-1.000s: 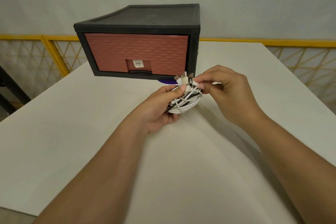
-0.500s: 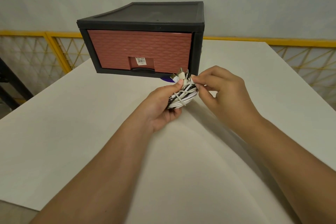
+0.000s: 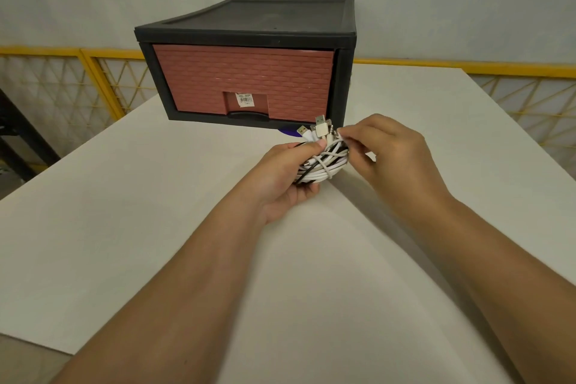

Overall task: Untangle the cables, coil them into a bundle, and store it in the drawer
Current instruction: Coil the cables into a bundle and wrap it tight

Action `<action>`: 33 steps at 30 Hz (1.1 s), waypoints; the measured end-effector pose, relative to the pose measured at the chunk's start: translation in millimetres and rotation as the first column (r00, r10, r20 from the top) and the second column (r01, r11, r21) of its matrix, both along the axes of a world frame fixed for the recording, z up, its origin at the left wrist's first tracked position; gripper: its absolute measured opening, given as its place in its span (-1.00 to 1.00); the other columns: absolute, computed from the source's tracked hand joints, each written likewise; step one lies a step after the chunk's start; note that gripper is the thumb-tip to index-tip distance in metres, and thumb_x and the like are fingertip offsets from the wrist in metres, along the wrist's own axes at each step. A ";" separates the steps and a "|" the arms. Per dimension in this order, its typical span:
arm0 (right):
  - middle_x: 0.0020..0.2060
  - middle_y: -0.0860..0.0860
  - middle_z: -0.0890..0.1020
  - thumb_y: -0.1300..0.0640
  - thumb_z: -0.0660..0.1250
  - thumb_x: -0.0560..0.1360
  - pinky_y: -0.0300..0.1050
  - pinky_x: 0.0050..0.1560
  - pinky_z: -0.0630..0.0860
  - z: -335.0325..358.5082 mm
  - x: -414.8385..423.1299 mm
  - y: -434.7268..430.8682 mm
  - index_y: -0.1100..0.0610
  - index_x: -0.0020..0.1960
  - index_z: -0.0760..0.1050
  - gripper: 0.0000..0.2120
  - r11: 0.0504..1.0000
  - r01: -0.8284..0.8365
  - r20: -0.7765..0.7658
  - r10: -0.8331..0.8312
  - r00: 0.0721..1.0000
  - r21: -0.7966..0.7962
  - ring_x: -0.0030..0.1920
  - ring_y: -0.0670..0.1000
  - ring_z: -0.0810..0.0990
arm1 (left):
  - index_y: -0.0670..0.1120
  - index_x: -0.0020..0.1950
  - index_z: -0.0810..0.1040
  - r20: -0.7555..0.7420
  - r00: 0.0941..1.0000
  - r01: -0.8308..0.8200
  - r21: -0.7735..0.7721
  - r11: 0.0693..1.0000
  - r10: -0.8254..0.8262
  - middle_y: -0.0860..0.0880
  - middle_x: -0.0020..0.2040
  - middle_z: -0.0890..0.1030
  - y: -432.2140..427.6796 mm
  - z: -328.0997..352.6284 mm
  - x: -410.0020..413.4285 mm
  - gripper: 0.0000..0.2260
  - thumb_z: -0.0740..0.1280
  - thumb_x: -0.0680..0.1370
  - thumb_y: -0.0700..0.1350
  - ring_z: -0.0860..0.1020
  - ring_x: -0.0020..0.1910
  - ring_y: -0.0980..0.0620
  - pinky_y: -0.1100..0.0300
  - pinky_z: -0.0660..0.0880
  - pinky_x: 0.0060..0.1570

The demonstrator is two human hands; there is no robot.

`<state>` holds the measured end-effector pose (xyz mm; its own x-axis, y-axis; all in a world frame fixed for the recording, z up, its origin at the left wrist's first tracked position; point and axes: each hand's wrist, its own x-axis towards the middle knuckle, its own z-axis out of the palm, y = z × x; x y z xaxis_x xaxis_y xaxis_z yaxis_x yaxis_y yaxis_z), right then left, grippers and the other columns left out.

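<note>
Both hands I saw clamped on the cable bundle (image 3: 324, 165) just before the shut drawer (image 3: 243, 81), left hand (image 3: 280, 178) fingers curled round it, right hand (image 3: 389, 156) pinching a top strand, unchanged from earlier

**Soft, Dim Light**

The light is soft and a bit dim, and it comes from above. The left hand (image 3: 280, 178), right hand (image 3: 391, 159) and cables (image 3: 324, 167) look sharp. Below the hands, between the arms (image 3: 187, 290), a pale grey shadow lies on the white table (image 3: 124, 227). Close to the bottom edge, the arms look stretched and huge.
</note>
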<state>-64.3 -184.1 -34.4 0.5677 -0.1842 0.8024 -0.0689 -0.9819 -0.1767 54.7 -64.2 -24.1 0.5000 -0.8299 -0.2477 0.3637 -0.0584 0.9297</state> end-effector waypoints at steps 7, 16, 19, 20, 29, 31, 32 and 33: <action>-0.10 -0.03 0.63 0.40 0.36 0.46 -0.34 0.01 0.51 7.6 -0.8 5.7 0.09 0.09 0.63 -0.70 0.848 -0.132 0.051 0.124 0.991 0.513 -0.11 -0.16 0.59 | -0.15 0.19 0.56 0.011 1.000 -0.017 -0.016 1.000 0.017 -0.01 -0.25 0.62 -0.6 -1.1 5.6 -0.77 0.38 0.57 -0.10 0.54 -0.42 0.15 0.29 0.44 -0.47; -0.13 0.05 0.63 0.36 0.25 0.56 -0.32 -0.06 0.52 20.0 -9.9 4.0 0.10 -0.04 0.57 -0.80 0.490 -0.204 -0.011 0.400 0.916 0.847 -0.16 -0.14 0.57 | -0.09 0.15 0.57 0.125 0.987 0.098 0.051 0.994 -0.103 0.01 -0.19 0.62 4.1 0.2 8.5 -0.82 0.38 0.57 -0.09 0.53 -0.37 0.16 0.29 0.43 -0.42; -0.18 -0.08 0.57 0.33 0.20 0.59 -0.39 -0.15 0.41 23.3 -11.1 5.2 0.07 -0.08 0.52 -0.78 0.497 -0.200 -0.021 0.404 0.915 0.845 -0.21 -0.23 0.49 | -0.05 0.14 0.58 0.100 0.988 0.113 0.065 0.992 -0.119 0.03 -0.20 0.62 3.6 0.6 8.9 -0.83 0.38 0.57 -0.08 0.52 -0.38 0.16 0.30 0.41 -0.43; -0.19 -0.09 0.57 0.34 0.19 0.60 -0.41 -0.13 0.39 24.3 -10.8 7.2 0.07 -0.09 0.50 -0.78 0.499 -0.228 0.002 0.412 0.911 0.836 -0.20 -0.24 0.49 | -0.05 0.14 0.57 0.092 0.990 0.104 0.066 0.992 -0.110 0.03 -0.21 0.62 3.4 0.9 9.5 -0.83 0.38 0.56 -0.08 0.52 -0.38 0.17 0.30 0.40 -0.43; -0.09 -0.05 0.57 0.26 0.21 0.59 -0.17 0.11 0.45 19.5 -5.5 11.8 0.04 -0.03 0.50 -0.84 0.578 -0.272 0.008 0.417 0.909 0.769 -0.03 -0.06 0.52 | -0.06 0.20 0.55 0.088 0.989 0.114 0.094 0.989 -0.122 0.03 -0.24 0.60 6.6 3.8 11.6 -0.77 0.38 0.56 -0.06 0.50 -0.41 0.17 0.31 0.38 -0.49; 0.00 -0.06 0.55 0.14 0.24 0.54 -0.08 0.19 0.41 17.1 -6.0 9.6 -0.03 -0.03 0.51 -0.89 0.604 -0.228 -0.038 0.395 0.918 0.764 0.08 -0.01 0.53 | -0.04 0.09 0.56 0.124 0.980 0.141 0.122 0.982 -0.156 0.04 -0.27 0.60 8.5 5.4 10.7 -0.86 0.38 0.56 -0.05 0.49 -0.39 0.16 0.31 0.37 -0.48; 0.04 -0.08 0.53 0.11 0.25 0.53 -0.11 0.21 0.39 16.8 -6.3 9.3 -0.06 -0.04 0.52 -0.90 0.587 -0.218 -0.045 0.400 0.915 0.780 0.13 -0.02 0.51 | -0.01 0.01 0.57 0.138 0.975 0.154 0.136 0.979 -0.173 0.05 -0.28 0.60 9.9 5.8 11.0 -0.93 0.38 0.57 -0.05 0.48 -0.39 0.17 0.31 0.36 -0.46; 0.07 -0.09 0.50 0.12 0.28 0.55 -0.17 0.21 0.38 16.9 -6.5 10.3 -0.07 -0.05 0.53 -0.90 0.550 -0.217 -0.043 0.420 0.907 0.807 0.15 -0.07 0.50 | 0.01 -0.03 0.57 0.147 0.972 0.164 0.146 0.976 -0.186 0.05 -0.28 0.59 11.1 5.8 11.6 -0.97 0.37 0.57 -0.05 0.48 -0.38 0.17 0.30 0.35 -0.43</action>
<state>-70.8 -173.8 -17.6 0.8450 -0.4425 0.3004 0.0864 -0.4413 -0.8932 66.3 -53.1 -18.3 0.3915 -0.8733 -0.2899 0.1856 -0.2336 0.9545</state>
